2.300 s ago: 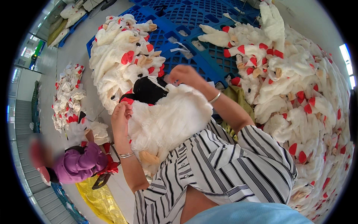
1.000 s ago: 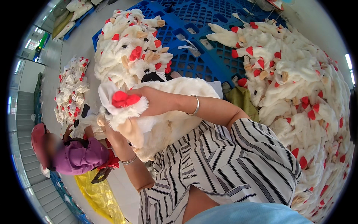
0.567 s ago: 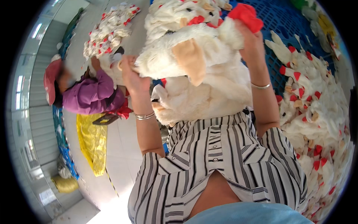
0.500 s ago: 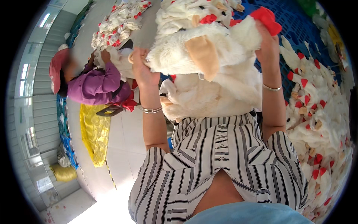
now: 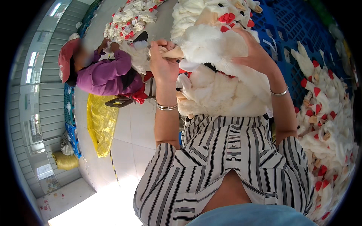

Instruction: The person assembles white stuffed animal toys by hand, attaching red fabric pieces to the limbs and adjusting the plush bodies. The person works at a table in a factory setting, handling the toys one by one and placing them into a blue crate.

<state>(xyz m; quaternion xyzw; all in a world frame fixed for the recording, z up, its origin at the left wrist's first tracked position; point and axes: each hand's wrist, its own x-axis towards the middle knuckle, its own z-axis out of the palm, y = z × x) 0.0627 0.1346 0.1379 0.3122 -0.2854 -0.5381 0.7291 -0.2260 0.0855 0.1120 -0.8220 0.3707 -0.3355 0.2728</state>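
An unstuffed plush toy skin (image 5: 203, 43) of white fur is held up in front of my chest, bunched between both hands. My left hand (image 5: 164, 64) is closed on its left end, where a beige ear-like piece (image 5: 172, 53) sticks out beside the fingers. On the other side my right hand (image 5: 260, 56) grips the white fur, thumb below and fingers over the top. More cream-white plush skins (image 5: 222, 94) lie in a heap on my lap, right under the held one. The part inside my left palm is hidden.
Ahead lies a pile of white plush skins with red pieces (image 5: 226, 17), next to blue plastic pallets (image 5: 290, 22). Another large heap (image 5: 324, 139) fills the right side. To the left a person in purple (image 5: 105, 77) handles white plush near a yellow sack (image 5: 101, 124).
The plush skin was stretched wide with a beige ear facing me and a red end by my right hand; now it is turned and bunched. My hands have come closer together.
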